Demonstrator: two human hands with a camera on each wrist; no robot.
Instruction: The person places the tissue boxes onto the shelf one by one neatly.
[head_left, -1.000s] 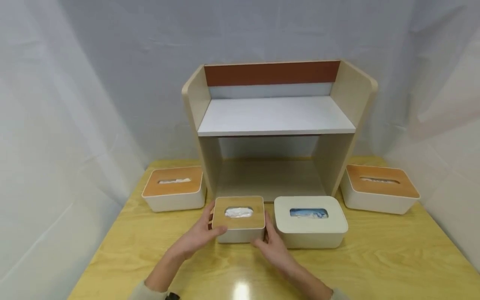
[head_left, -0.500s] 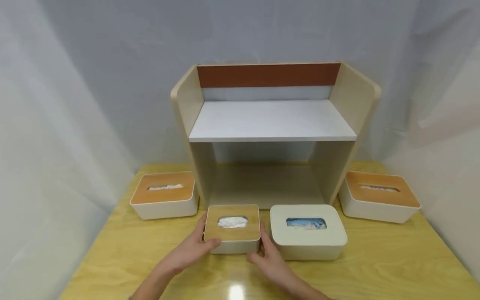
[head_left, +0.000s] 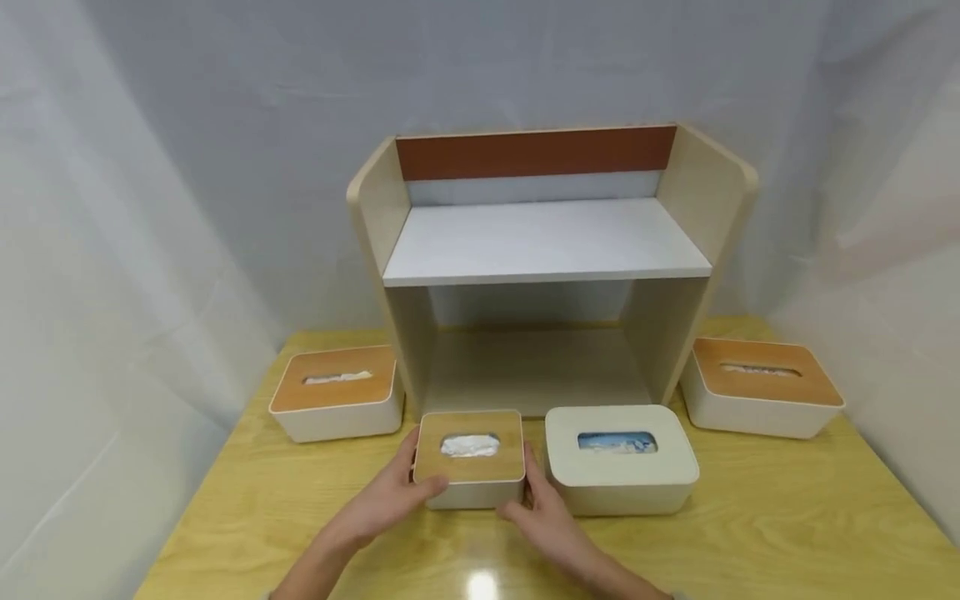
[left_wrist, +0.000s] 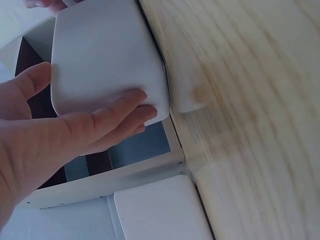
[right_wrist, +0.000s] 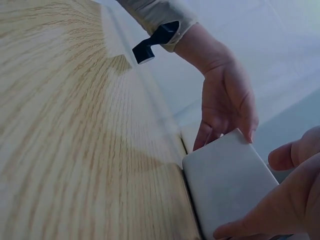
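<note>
A small tissue box [head_left: 472, 471] with a bamboo lid and white sides sits on the table in front of the shelf unit. My left hand [head_left: 382, 504] holds its left side, with the thumb over the lid's front left corner. In the left wrist view, its fingers lie along the white side [left_wrist: 107, 55]. My right hand [head_left: 551, 517] grips the opposite side, thumb near the lower front corner. White tissue shows in the lid's oval slot. Close beside my right hand stands a larger all-white tissue box [head_left: 622, 469] with a blue packet visible in its opening.
A two-level shelf unit [head_left: 547, 242] with a reddish-brown back strip stands at the back. Tissue boxes with orange-brown lids flank it, one on the left [head_left: 337, 417] and one on the right [head_left: 765, 412]. Pale sheeting [head_left: 150, 250] surrounds the wooden table [head_left: 757, 525].
The head view has shifted slightly, so everything sits a little lower in it. Both hands keep hold of the small tissue box, which stays in place before the shelf.
</note>
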